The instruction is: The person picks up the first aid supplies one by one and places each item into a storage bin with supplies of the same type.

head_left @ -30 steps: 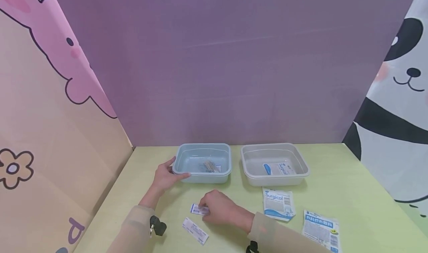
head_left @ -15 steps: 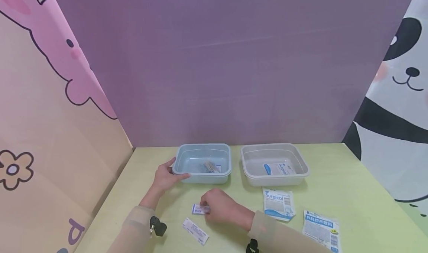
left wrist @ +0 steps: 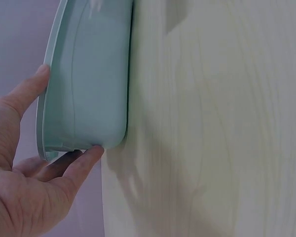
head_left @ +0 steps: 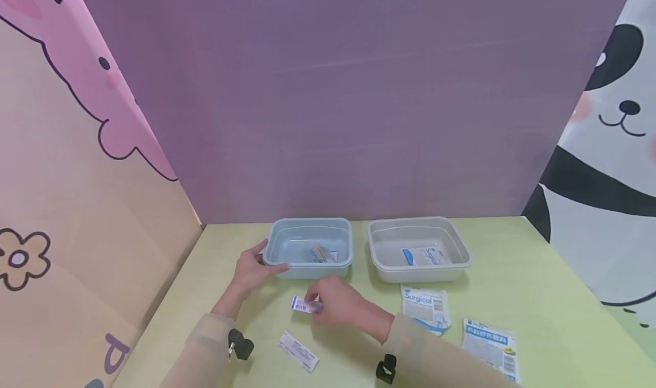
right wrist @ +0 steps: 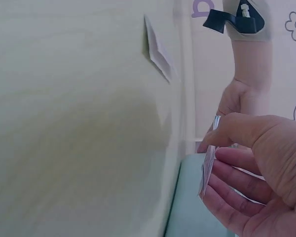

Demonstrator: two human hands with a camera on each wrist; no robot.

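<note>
My left hand [head_left: 253, 270] grips the left front corner of a light blue plastic bin [head_left: 311, 272], thumb on the front rim and fingers at its left side. In the left wrist view the fingertips press against the bin's wall [left wrist: 96, 84]. Between thumb and fingers, my right hand [head_left: 335, 302] pinches a small white and purple adhesive bandage packet [head_left: 302, 304] in front of the bin. The right wrist view shows this bandage edge-on, above the table. Another bandage packet [head_left: 298, 352] lies slantwise nearer me. Inside the blue bin are a bag of cotton swabs [head_left: 322, 253] and a small white packet.
A whitish plastic bin [head_left: 420, 273] stands to the right, with a Surgical dressing packet [head_left: 427, 256] inside. Two more gauze dressing packets [head_left: 424, 305] lie before it, the farther right one [head_left: 490, 348] nearer me. A purple backdrop [head_left: 328, 103] rises behind the pale table [head_left: 533, 285].
My right hand has pinched the bandage and raised it off the table, slightly toward the blue bin. The left hand keeps its grip on the bin.
</note>
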